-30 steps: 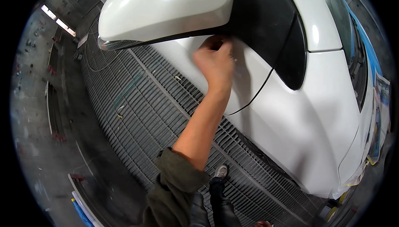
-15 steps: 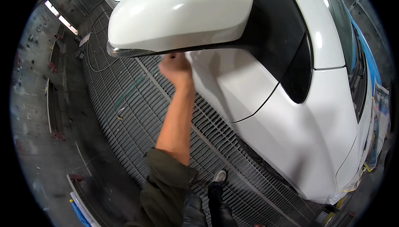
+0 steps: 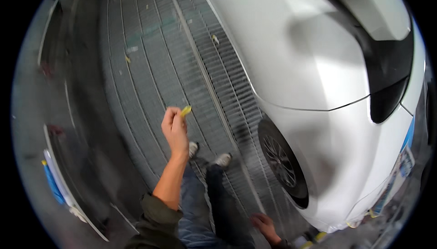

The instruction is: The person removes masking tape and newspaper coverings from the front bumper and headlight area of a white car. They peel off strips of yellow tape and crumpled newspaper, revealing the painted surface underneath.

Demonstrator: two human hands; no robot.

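Observation:
My left hand (image 3: 175,129) is out over the floor grating, pinching a small yellow strip (image 3: 185,111) that looks like a scrap of tape. It is some distance left of the white car (image 3: 318,76). Low in the view, my right hand (image 3: 264,225) hangs beside the car's front wheel (image 3: 283,162). Its fingers are loosely apart and a little blurred, with nothing visible in them. At the upper right, the white side mirror (image 3: 380,5) is above the black trim (image 3: 389,62) of the door.
Slatted metal grating (image 3: 150,62) covers the floor, with a few small scraps on it. Along the left, a dark wall ledge holds a blue-wrapped roll (image 3: 53,184). Blue and printed masking sheets (image 3: 396,180) hang at the car's front. My shoes (image 3: 223,159) stand on the grating.
My left hand has come down from the mirror's underside and now shows a yellow strip. The view has swung downward, bringing in the front wheel and my right hand.

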